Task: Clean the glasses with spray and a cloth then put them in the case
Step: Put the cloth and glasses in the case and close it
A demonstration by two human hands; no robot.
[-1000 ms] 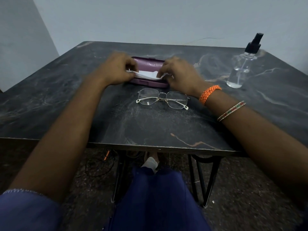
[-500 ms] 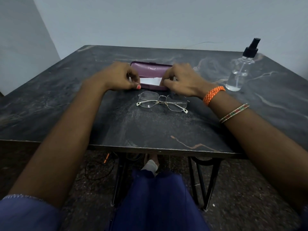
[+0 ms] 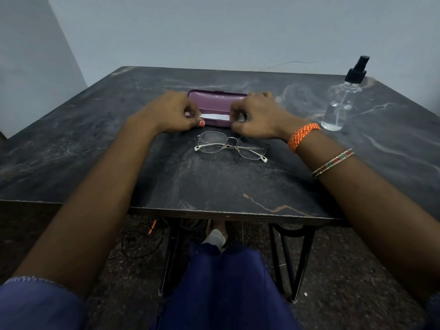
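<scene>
Both hands were curled at the middle of the frame over the open purple hard-shell glasses case (image 3: 215, 101). The left hand (image 3: 170, 113) pinched the left end of the white cleaning cloth (image 3: 215, 116) lying in the case; the right hand (image 3: 258, 115) pinched its right end. The folded thin-metal-framed glasses (image 3: 232, 146) lay on the dark marbled table (image 3: 95, 144) just below the case. The clear spray bottle with black pump (image 3: 341, 101) stood at upper right. No writing was legible.
</scene>
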